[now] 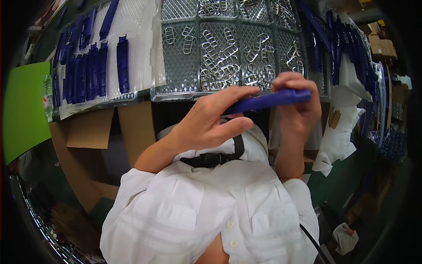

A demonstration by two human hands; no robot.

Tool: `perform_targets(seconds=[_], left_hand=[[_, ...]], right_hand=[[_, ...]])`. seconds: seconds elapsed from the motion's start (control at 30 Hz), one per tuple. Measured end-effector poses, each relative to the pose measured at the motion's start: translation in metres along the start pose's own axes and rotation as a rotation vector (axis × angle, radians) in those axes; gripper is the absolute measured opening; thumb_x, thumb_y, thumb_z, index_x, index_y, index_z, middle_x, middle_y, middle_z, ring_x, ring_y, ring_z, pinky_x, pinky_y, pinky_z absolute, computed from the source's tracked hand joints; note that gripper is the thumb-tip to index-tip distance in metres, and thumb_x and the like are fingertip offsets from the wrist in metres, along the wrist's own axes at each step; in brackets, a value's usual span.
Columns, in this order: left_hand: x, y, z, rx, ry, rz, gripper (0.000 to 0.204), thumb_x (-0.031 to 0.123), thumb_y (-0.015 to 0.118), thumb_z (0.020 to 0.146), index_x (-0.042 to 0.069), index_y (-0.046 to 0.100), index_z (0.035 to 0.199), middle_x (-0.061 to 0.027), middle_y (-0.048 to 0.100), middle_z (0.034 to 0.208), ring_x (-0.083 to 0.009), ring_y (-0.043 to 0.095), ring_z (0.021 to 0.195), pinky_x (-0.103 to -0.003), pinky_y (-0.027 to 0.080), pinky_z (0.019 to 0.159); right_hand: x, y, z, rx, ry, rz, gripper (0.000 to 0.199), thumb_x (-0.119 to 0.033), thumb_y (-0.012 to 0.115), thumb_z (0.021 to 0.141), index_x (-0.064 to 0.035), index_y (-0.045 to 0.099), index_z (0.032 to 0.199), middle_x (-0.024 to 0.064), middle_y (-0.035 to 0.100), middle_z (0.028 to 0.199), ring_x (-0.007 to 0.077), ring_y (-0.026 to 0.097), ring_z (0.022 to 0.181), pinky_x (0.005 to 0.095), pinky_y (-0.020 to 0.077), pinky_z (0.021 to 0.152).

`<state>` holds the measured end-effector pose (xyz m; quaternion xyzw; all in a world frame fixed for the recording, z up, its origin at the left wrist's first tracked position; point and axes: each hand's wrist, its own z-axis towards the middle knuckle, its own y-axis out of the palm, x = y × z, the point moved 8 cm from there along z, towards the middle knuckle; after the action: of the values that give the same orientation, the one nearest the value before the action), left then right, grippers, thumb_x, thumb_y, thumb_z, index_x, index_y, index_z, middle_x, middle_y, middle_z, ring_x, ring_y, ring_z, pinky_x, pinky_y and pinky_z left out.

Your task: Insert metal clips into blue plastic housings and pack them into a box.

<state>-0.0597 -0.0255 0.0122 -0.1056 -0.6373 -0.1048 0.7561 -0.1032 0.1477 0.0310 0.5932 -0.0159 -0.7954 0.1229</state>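
Note:
A long, narrow blue plastic piece [268, 102], shaped like a handle, is held in front of me, slightly tilted with its right end higher. My left hand [209, 114] has its left end between the fingers and the thumb, which hides that end. My right hand [300, 105] grips the other end, with its fingers curled behind and over it. Just beyond my hands is a clear compartment tray [178, 66], and loose oval metal links [220, 66] lie in several of its compartments.
More blue plastic pieces [123, 64] lie in a row on a white-lined tray to the left, and others [336, 44] are heaped at the right. An open cardboard box [90, 132] stands below the left tray. White wrapping sheet [336, 136] hangs on the right. A green panel [24, 105] is far left.

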Motion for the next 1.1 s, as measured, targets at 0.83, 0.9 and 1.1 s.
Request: perform_targets(seconds=[0.83,0.9,1.1], left_hand=[[0.018,-0.024,-0.023,0.179,0.191,0.289,0.052,-0.003,0.086,0.077,-0.002,0.067,0.126,-0.0184,0.070,0.114,-0.0294,0.073,0.098,-0.036,0.061,0.083],[0.015,-0.024,-0.021,0.178,0.170,0.271,0.052,-0.002,0.086,0.077,-0.002,0.067,0.125,-0.0186,0.070,0.114,-0.0297,0.074,0.097,-0.035,0.061,0.082],[0.005,-0.019,-0.020,0.124,0.125,0.251,0.060,-0.002,0.087,0.075,0.000,0.065,0.131,-0.0183,0.069,0.121,-0.0281,0.071,0.105,-0.034,0.058,0.089]], right_hand=[[-0.006,0.002,0.011,-0.235,-0.288,-0.326,0.033,-0.005,0.085,0.074,-0.0013,0.070,0.103,0.0270,0.067,0.124,0.0345,0.068,0.112,0.0423,0.0551,0.096],[-0.002,0.002,0.014,-0.244,-0.237,-0.310,0.033,-0.003,0.084,0.074,-0.0010,0.070,0.103,0.0259,0.068,0.124,0.0343,0.069,0.112,0.0413,0.0555,0.095],[0.005,-0.004,0.019,-0.251,-0.191,-0.245,0.031,0.000,0.082,0.076,0.0001,0.069,0.104,0.0256,0.067,0.124,0.0347,0.069,0.114,0.0398,0.0565,0.094]])
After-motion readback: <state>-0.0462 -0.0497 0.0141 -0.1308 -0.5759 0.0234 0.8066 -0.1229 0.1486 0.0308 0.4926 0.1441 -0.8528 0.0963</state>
